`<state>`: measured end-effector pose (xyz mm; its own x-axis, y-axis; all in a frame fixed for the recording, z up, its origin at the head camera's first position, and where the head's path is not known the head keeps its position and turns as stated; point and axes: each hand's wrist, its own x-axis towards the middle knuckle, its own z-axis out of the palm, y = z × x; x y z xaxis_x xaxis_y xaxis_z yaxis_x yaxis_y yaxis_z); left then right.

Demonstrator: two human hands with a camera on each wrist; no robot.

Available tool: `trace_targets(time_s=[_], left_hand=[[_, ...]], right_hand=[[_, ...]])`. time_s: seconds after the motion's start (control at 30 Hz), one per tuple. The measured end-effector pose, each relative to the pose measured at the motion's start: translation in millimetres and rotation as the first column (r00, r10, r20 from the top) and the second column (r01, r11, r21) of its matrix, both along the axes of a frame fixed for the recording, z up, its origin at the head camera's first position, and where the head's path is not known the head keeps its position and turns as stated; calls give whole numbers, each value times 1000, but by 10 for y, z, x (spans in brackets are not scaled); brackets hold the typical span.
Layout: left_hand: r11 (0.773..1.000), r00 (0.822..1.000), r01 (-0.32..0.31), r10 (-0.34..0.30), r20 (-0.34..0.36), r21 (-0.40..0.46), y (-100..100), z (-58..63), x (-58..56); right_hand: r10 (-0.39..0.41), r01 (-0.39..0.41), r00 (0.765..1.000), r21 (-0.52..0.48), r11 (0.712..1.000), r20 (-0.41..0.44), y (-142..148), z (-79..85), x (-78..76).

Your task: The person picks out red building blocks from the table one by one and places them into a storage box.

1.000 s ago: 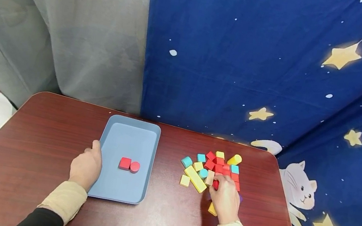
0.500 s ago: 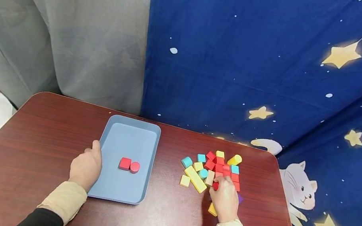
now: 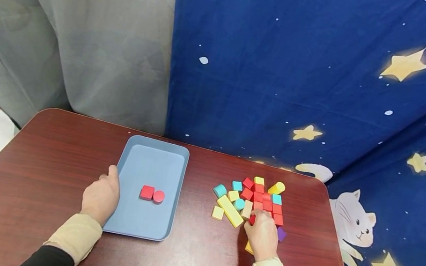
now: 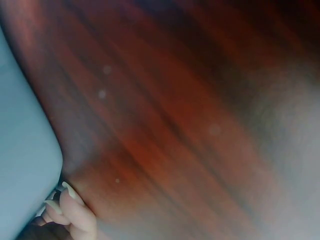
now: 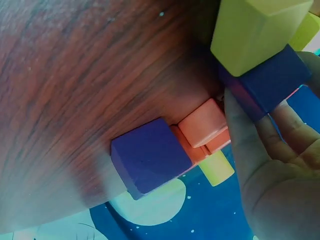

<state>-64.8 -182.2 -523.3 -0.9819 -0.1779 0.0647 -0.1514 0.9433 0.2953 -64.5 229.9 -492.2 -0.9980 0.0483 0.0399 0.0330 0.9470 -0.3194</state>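
My left hand (image 3: pixel 101 196) grips the left rim of a blue-grey tray (image 3: pixel 152 160); in the left wrist view its fingertips (image 4: pixel 75 200) curl at the tray's edge. Inside the tray lie a red block (image 3: pixel 147 192) and a red round block (image 3: pixel 158 197), side by side. At the near side of a cluster of toy blocks, my right hand (image 3: pixel 264 237) pinches a small red block (image 3: pixel 252 219), mostly hidden by the fingers. The right wrist view shows a purple block (image 5: pixel 272 82) and a yellow block (image 5: pixel 260 35) close by that hand, and another purple block (image 5: pixel 150 157) further off.
Several red blocks (image 3: pixel 257 197) fill the cluster's middle. Around them are a long yellow block (image 3: pixel 230 211), a yellow cylinder (image 3: pixel 276 188), a teal block (image 3: pixel 220 191) and a wood-coloured block (image 3: pixel 247 209). Curtains hang behind the brown table (image 3: pixel 190 262).
My right hand has shifted slightly left and toward me with the red block, uncovering more of the purple block on its right. The left hand and tray stay put.
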Motion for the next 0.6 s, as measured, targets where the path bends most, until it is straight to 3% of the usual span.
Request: trace_targets(time_s=[0.6], left_hand=[[1000,1000,7,-7,17,-4,-3,6,-4]], right_hand=[[-9,8,999,3,1000,32,-26,7,-11]])
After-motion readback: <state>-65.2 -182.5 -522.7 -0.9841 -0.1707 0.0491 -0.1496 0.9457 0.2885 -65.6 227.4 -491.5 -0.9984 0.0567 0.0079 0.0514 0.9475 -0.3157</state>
